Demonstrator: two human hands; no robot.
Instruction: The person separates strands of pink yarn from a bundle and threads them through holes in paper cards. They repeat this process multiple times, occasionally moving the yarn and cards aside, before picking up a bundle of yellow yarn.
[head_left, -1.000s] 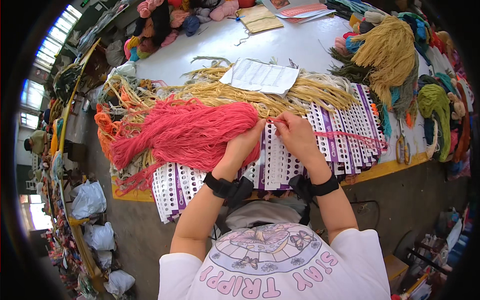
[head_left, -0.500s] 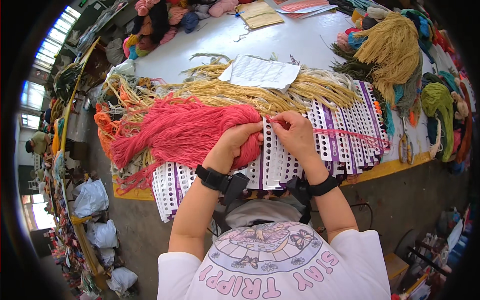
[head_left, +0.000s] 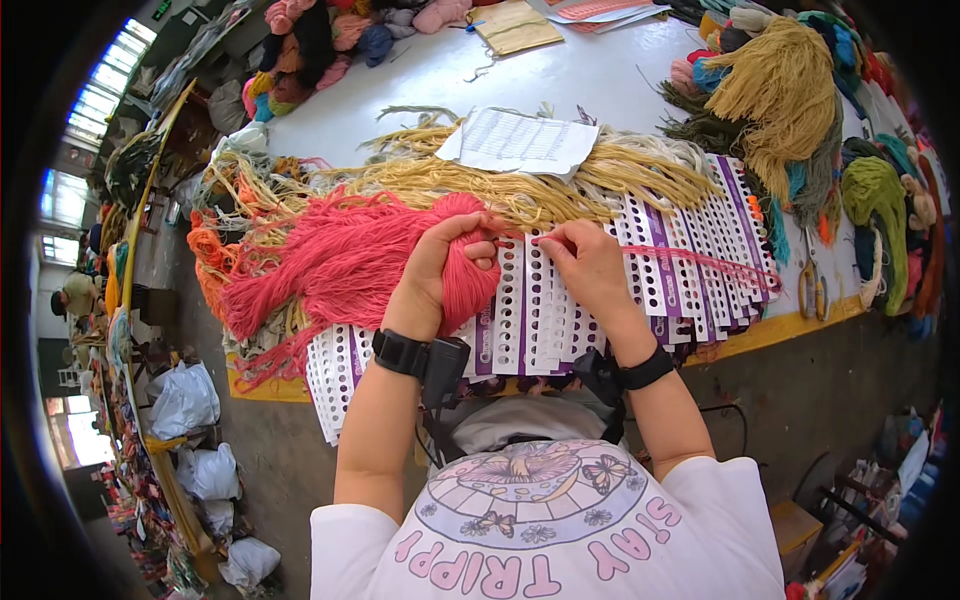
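Observation:
My left hand (head_left: 432,262) is closed around the folded end of a thick bundle of pink-red yarn (head_left: 330,255), whose loose strands spread leftward over the table. My right hand (head_left: 588,268) pinches a thin strand of the same yarn at the upper part of a white card with punched holes (head_left: 536,310). A short piece of strand shows between the two hands. Several such cards, some with purple strips, overlap in a row beneath both hands. Beyond my right hand, pink-red strands (head_left: 690,258) lie across the cards toward the right.
Tan yarn (head_left: 400,172) lies behind the cards with a printed sheet (head_left: 520,143) on it. Scissors (head_left: 808,285) lie at the table's right. Yarn heaps (head_left: 775,100) stand far right, others far left. The table has a yellow front edge (head_left: 270,385). White bags (head_left: 183,400) sit to the left.
My left hand has shifted left with the yarn's folded end, widening the gap to my right hand and uncovering more cards. My right hand stays in nearly the same place, still pinching.

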